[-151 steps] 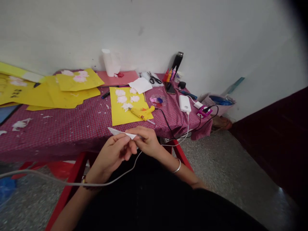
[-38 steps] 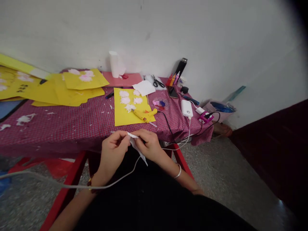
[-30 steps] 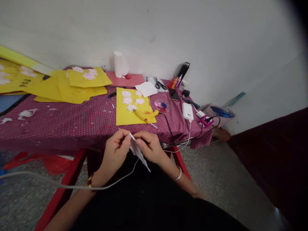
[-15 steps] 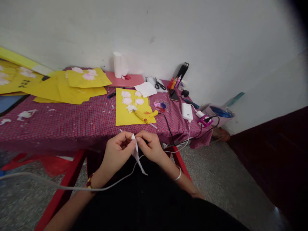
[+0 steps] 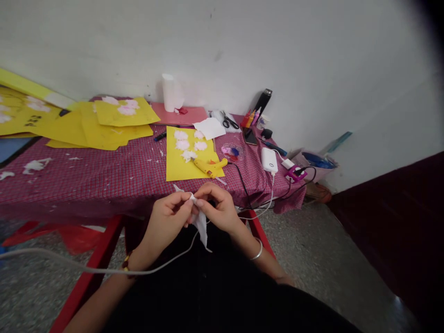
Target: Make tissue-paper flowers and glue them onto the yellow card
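Just in front of the table's near edge, my left hand (image 5: 171, 216) and my right hand (image 5: 218, 206) pinch a piece of white tissue paper (image 5: 201, 229) between thumbs and fingertips. The tissue hangs down below my fingers in a narrow, crumpled strip. Both hands are close together, fingertips nearly touching. Beyond them lies a yellow paper sheet (image 5: 173, 169) carrying several pale pink tissue flowers (image 5: 182, 144). A yellow glue gun (image 5: 210, 167) rests on the sheet's lower right corner, its nozzle beside the lowest flower.
Yellow sheets (image 5: 72, 127) with pink tissue pieces cover the left of the table (image 5: 104, 171). Behind stand a paper roll (image 5: 169, 92), scissors (image 5: 227, 121) and paint bottles (image 5: 250, 119). A power bank (image 5: 269, 159) and power strip (image 5: 296, 174) sit right. A white cable (image 5: 104, 271) crosses my left forearm.
My right hand has shifted slightly upward and its fingers have curled over the tissue. The hanging tissue has turned and now shows a wider face.
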A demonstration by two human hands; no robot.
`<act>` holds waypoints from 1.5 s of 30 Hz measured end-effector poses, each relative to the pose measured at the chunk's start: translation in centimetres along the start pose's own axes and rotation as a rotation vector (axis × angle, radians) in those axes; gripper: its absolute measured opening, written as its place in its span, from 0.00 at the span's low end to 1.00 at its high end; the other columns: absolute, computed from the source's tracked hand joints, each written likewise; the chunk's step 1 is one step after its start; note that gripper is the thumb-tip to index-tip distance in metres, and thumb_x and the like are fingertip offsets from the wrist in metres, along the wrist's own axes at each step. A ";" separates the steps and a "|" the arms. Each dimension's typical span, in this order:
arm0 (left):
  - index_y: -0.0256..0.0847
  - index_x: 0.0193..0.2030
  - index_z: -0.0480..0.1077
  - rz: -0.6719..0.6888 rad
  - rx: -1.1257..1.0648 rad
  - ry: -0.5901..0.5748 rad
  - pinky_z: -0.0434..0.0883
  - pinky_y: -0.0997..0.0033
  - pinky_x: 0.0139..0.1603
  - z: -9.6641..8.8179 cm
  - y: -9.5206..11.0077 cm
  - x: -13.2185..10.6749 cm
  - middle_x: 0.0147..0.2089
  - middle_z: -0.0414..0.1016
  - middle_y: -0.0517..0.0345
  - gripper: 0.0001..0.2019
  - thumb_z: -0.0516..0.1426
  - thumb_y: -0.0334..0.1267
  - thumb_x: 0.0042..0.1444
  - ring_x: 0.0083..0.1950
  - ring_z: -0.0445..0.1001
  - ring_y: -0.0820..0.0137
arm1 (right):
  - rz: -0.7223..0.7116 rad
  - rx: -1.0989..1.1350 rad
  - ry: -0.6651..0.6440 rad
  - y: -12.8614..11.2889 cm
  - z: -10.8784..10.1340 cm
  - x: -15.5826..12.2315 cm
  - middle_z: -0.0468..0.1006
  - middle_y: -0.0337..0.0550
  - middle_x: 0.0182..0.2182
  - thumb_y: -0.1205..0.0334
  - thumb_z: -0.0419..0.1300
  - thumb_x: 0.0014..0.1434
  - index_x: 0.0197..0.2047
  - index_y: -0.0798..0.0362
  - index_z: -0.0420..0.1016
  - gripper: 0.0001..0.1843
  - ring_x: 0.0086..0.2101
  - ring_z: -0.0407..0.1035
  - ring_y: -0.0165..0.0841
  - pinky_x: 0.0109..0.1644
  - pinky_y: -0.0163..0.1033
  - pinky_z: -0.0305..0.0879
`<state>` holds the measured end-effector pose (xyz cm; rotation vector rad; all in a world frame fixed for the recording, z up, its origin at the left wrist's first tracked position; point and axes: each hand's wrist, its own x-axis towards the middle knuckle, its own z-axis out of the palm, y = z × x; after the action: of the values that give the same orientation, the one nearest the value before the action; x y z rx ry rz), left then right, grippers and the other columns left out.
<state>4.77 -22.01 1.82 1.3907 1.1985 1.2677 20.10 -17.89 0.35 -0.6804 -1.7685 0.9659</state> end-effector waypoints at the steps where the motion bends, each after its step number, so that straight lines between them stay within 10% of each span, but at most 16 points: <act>1: 0.38 0.30 0.72 0.010 0.000 -0.006 0.64 0.81 0.20 0.0 0.0 0.0 0.20 0.69 0.65 0.08 0.54 0.34 0.58 0.20 0.66 0.78 | 0.018 0.016 0.004 0.0 0.0 0.0 0.73 0.39 0.30 0.58 0.61 0.60 0.38 0.52 0.75 0.06 0.29 0.67 0.28 0.33 0.35 0.64; 45: 0.38 0.32 0.74 0.043 0.110 0.089 0.66 0.78 0.22 0.2 -0.6 0.3 0.22 0.72 0.63 0.06 0.57 0.36 0.55 0.21 0.68 0.75 | 0.166 0.111 0.091 0.1 0.9 0.2 0.72 0.35 0.25 0.58 0.59 0.58 0.35 0.52 0.69 0.06 0.25 0.65 0.26 0.30 0.33 0.62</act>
<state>4.89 -21.64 1.24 1.4586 1.3225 1.3226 19.22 -17.91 0.23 -0.7967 -1.5852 1.1184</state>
